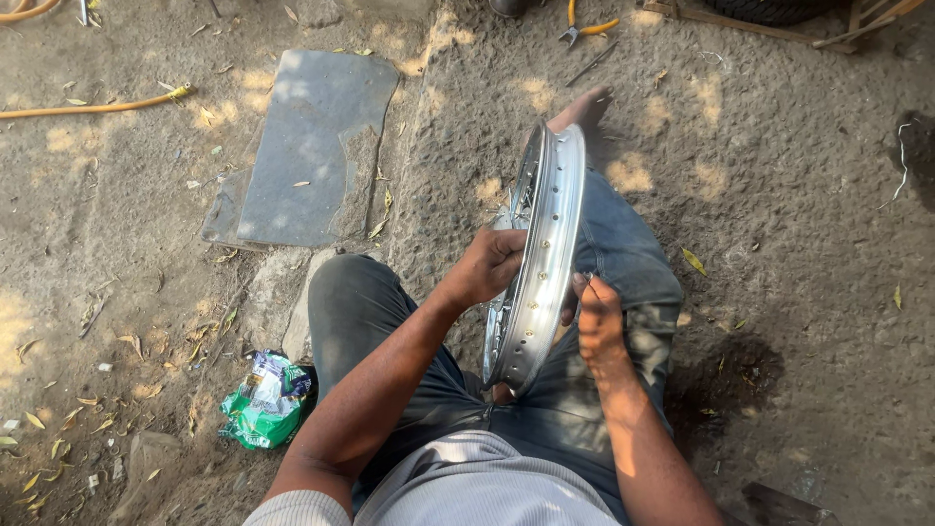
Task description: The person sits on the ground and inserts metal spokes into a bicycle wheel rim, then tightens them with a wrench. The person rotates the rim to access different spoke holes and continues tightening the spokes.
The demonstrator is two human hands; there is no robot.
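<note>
We sit on dirt ground [779,195], silver wheel rim [545,253] upright on edge btwn our knees. Left hand [492,265] fingers curl round rim's left side; right hand [596,317] fingers pinch at its right edge. Green wrapper [265,399] near left thigh, pliers [584,27] at top edge.

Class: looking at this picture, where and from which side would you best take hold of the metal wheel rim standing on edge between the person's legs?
Probably grip the wheel rim on its curved band about mid-height, coming from both sides, as the left hand and right hand do. It stands upright on edge, so opposing holds should keep it from tipping.
</note>
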